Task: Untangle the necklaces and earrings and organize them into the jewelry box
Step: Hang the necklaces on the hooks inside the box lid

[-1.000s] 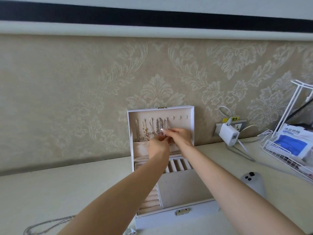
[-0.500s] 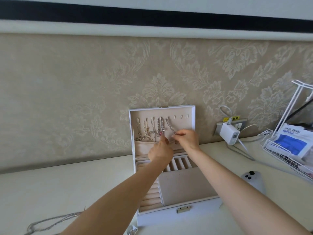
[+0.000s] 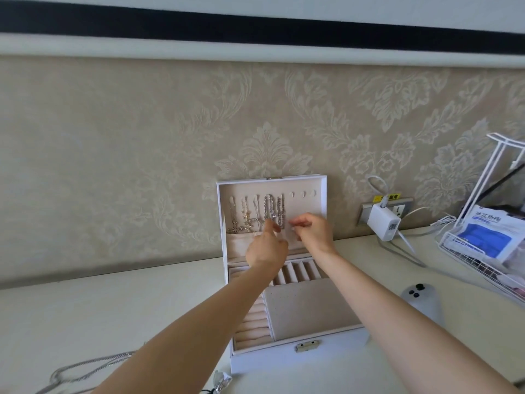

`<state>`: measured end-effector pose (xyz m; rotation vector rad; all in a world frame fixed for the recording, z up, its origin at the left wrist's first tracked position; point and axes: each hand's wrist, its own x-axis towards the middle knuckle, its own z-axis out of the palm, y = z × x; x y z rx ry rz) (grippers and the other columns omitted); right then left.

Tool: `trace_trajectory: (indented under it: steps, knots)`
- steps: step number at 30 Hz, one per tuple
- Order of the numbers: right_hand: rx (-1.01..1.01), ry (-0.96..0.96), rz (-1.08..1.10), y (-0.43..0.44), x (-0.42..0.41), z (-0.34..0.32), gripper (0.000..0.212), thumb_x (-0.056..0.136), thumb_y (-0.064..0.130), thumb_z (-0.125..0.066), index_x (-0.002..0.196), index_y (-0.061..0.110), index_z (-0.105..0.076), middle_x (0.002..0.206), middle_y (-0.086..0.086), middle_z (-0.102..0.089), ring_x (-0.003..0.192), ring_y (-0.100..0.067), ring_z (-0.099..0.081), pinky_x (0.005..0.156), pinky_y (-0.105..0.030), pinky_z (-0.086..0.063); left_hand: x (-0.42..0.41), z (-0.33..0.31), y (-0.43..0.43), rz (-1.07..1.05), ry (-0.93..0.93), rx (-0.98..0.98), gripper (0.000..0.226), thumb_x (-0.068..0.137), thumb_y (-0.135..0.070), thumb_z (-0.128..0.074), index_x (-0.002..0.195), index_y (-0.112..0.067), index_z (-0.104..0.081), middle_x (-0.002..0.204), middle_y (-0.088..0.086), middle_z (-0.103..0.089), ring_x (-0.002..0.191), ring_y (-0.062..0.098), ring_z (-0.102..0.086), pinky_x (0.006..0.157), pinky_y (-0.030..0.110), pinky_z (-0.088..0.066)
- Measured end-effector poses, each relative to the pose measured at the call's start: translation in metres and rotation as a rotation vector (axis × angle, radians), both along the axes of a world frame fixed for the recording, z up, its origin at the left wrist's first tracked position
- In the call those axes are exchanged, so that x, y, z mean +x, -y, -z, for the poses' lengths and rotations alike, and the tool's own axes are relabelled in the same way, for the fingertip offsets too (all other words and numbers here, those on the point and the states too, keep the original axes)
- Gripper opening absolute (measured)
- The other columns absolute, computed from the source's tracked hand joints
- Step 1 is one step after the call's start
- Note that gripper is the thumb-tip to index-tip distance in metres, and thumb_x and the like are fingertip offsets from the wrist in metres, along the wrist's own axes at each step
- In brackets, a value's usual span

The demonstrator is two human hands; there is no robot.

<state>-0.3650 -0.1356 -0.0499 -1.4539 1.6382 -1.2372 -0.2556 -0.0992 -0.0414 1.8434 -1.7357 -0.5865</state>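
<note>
A loose chain point(image 3: 85, 371) lies on the table point(image 3: 85, 308) well behind the left hand point(image 3: 265, 250), beside its forearm. Farther on, necklaces point(image 3: 274, 211) hang vertically on the box lid point(image 3: 312, 200) just above that hand, nearer it than the right hand point(image 3: 314, 234). I cannot tell whether either hand pinches anything.

Beige flowery wallpaper point(image 3: 127, 152). White band point(image 3: 199, 45), black stripe point(image 3: 199, 22) up top. Pale tabletop point(image 3: 113, 308) below. White charger point(image 3: 383, 224) in wall socket point(image 3: 403, 207).

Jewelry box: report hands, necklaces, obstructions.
Left hand and right hand at lid's hung necklaces, grips unclear. Three hooks free, unblocked. Loose chain on table, near left.
</note>
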Motion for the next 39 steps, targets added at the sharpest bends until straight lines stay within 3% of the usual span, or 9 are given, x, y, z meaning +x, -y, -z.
trace_trajectory:
  steps: [7,11,14,18,24,27,32,36,39]
  knots:
    - [0.031,0.051,-0.061,-0.034,0.018,-0.008,0.019,0.083,-0.002,-0.059,0.084,0.014,-0.069,0.085,0.002,-0.067,0.085,-0.015,-0.062,0.085,-0.034,-0.053,0.030,0.003,-0.017,-0.010,-0.006,0.036,0.018,0.088,-0.027,-0.047,0.103,-0.020,-0.053,0.095,0.002,-0.071,0.091,0.022,-0.063,0.074,0.031,-0.049]
    - [0.079,0.070,-0.210,-0.066,0.038,-0.015,0.016,0.083,-0.002,-0.060,0.089,0.009,-0.070,0.085,0.000,-0.066,0.067,-0.005,-0.058,0.056,-0.012,-0.047,0.064,0.003,-0.041,-0.078,0.011,0.003,0.018,0.087,-0.023,-0.048,0.102,-0.019,-0.058,0.096,0.004,-0.070,0.094,0.025,-0.061,0.075,0.031,-0.046]
    - [0.124,0.065,-0.292,-0.089,0.056,-0.013,0.014,0.084,-0.001,-0.059,0.089,0.008,-0.069,0.078,0.001,-0.065,0.053,-0.001,-0.054,0.043,-0.008,-0.037,0.092,0.007,-0.059,-0.161,-0.033,0.009,0.017,0.086,-0.021,-0.049,0.100,-0.018,-0.057,0.096,0.005,-0.069,0.093,0.027,-0.060,0.071,0.031,-0.044]
    - [0.166,0.044,-0.385,-0.113,0.077,-0.009,0.010,0.086,0.006,-0.061,0.090,0.010,-0.070,0.071,0.007,-0.061,0.054,-0.005,-0.051,0.044,-0.010,-0.039,0.120,0.013,-0.082,-0.204,0.068,0.120,0.015,0.087,-0.021,-0.052,0.099,-0.015,-0.059,0.100,0.006,-0.067,0.092,0.025,-0.059,0.069,0.027,-0.041]
    - [0.219,0.080,-0.417,-0.130,0.094,0.002,0.014,0.086,0.002,-0.056,0.095,0.000,-0.068,0.072,0.000,-0.064,0.052,0.002,-0.057,0.045,-0.010,-0.040,0.143,0.043,-0.106,0.101,0.312,0.406,0.027,0.077,-0.030,-0.073,0.098,-0.021,-0.058,0.096,-0.002,-0.061,0.102,0.020,-0.060,0.085,0.029,-0.045]
    - [0.215,0.119,-0.426,-0.133,0.094,0.002,0.015,0.087,-0.002,-0.055,0.096,-0.006,-0.066,0.071,-0.002,-0.062,0.043,0.007,-0.053,0.042,-0.009,-0.037,0.143,0.052,-0.109,0.134,0.402,0.350,0.027,0.077,-0.034,-0.073,0.097,-0.021,-0.059,0.094,-0.004,-0.051,0.102,0.021,-0.058,0.081,0.029,-0.044]
    - [0.220,0.142,-0.416,-0.131,0.091,0.004,0.012,0.087,0.001,-0.056,0.092,0.001,-0.067,0.071,-0.004,-0.064,0.042,0.003,-0.051,0.041,-0.009,-0.037,0.141,0.059,-0.105,0.118,0.497,0.283,0.027,0.084,-0.031,-0.066,0.104,-0.013,-0.061,0.111,0.005,-0.054,0.106,0.023,-0.053,0.084,0.031,-0.044]
    - [0.217,0.147,-0.413,-0.129,0.089,0.006,0.011,0.087,0.004,-0.057,0.087,0.009,-0.068,0.071,-0.002,-0.065,0.049,-0.007,-0.051,0.043,-0.010,-0.037,0.141,0.062,-0.107,0.091,0.436,0.195,0.011,0.088,-0.026,-0.061,0.090,-0.018,-0.053,0.097,-0.001,-0.051,0.101,0.020,-0.053,0.076,0.027,-0.040]
    - [0.212,0.159,-0.416,-0.129,0.089,0.006,0.011,0.087,0.003,-0.057,0.088,0.007,-0.068,0.072,-0.002,-0.065,0.047,-0.005,-0.052,0.043,-0.010,-0.038,0.143,0.063,-0.105,-0.004,0.308,0.141,0.011,0.091,-0.018,-0.053,0.085,-0.017,-0.043,0.089,0.000,-0.066,0.080,0.021,-0.054,0.066,0.028,-0.037]
